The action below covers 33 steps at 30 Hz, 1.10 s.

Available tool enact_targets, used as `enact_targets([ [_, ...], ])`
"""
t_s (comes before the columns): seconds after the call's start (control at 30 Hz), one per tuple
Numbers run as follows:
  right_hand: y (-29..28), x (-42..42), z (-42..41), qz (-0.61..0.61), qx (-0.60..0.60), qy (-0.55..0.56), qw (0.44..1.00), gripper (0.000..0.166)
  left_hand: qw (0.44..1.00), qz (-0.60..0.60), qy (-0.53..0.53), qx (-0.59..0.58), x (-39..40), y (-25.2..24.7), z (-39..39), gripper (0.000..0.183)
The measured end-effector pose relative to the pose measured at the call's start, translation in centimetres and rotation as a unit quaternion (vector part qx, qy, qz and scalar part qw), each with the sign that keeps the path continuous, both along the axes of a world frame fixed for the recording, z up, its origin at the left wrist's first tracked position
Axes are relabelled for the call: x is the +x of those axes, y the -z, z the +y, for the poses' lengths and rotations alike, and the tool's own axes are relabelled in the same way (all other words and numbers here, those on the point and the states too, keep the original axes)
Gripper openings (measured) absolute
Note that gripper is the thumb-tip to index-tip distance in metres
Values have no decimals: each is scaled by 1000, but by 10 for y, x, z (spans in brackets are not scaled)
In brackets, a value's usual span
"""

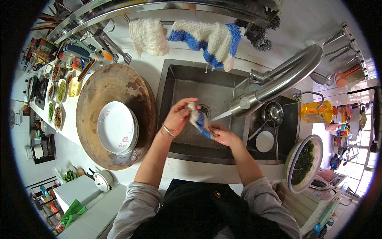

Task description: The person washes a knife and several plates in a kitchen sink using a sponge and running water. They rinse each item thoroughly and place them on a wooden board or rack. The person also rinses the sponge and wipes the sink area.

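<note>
Over the left basin of a steel sink (194, 151), a white and blue knitted dishcloth (199, 119) is stretched between my two hands. My left hand (178, 115), with a bangle at the wrist, grips its upper end. Its lower end is in my right hand (224, 136). A stream of water runs from the spout of the steel faucet (247, 104) towards the cloth and my right hand. The drain (205, 110) shows partly behind the cloth. Both hands look wet.
Stacked white plates (116, 127) rest on a round wooden chopping board (89, 119) at left. The right basin holds a ladle (274, 112) and a white bowl (264, 141). A colander of dark greens (303, 162) stands at right. Knitted cloths (209, 38) hang behind the sink.
</note>
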State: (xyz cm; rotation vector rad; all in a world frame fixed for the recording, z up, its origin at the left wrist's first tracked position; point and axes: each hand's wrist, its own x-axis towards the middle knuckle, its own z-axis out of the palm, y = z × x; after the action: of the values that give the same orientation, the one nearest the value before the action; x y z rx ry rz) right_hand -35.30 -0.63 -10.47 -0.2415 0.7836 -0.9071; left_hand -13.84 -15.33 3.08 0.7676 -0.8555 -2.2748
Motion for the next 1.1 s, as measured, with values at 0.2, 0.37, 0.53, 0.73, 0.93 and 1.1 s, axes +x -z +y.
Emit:
enact_targets([
  [0.2, -31, -22, -10, 262, 22, 15, 965, 37, 966, -228, -113, -55, 33, 71, -1, 40],
  [0.37, -64, 25, -32, 247, 59, 178, 951, 28, 936, -164, -180, 255, 15, 177, 57, 28],
  [0.53, -54, 75, -13, 192, 8, 243, 951, 35, 903, -24, -40, 427, -51, 107, 88, 74],
  [0.73, -94, 94, 8, 665, -243, 52, 705, 25, 929, 70, 49, 361, -53, 139, 58, 57],
  [0.93, -49, 61, -56, 609, -10, 134, 782, 34, 967, -244, -45, -50, -58, 246, 94, 40],
  [1.1, -59, 65, -35, 724, -100, -12, 682, 40, 934, -206, -34, 291, -67, 142, 65, 33],
])
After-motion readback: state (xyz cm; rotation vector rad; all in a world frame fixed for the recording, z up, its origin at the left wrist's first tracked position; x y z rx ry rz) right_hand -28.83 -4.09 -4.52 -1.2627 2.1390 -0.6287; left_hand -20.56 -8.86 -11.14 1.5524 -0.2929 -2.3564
